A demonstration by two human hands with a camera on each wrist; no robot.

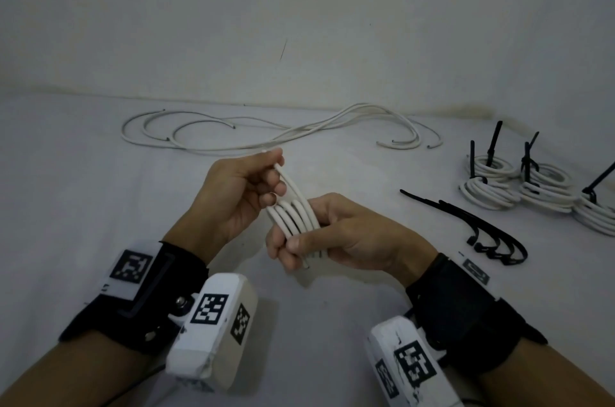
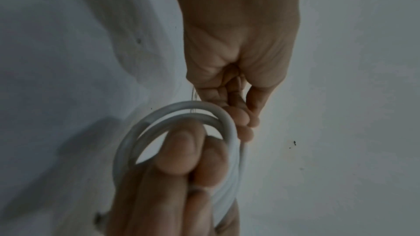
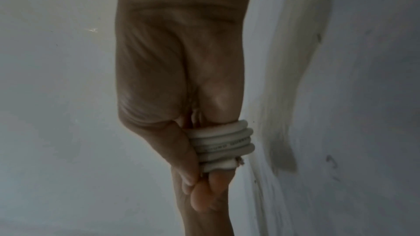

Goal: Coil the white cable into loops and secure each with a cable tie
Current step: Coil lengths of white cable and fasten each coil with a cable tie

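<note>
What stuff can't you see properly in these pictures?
- Tied coils, head view: the rightmost is cut off by the edge.
- Print on the coil, right wrist view: too blurred to read.
- Coil's lower part, left wrist view: hidden behind the fingers.

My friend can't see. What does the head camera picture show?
Two hands hold a coil of white cable: the right hand grips it, the left hand pinches its end. Loose cables, black ties and tied coils lie beyond.

faint grey print runs along the coiled white cable [image 3: 227,144], too blurred to read. square black-and-white coded markers [image 1: 210,308] sit on the wrist units; no legible words.
</note>
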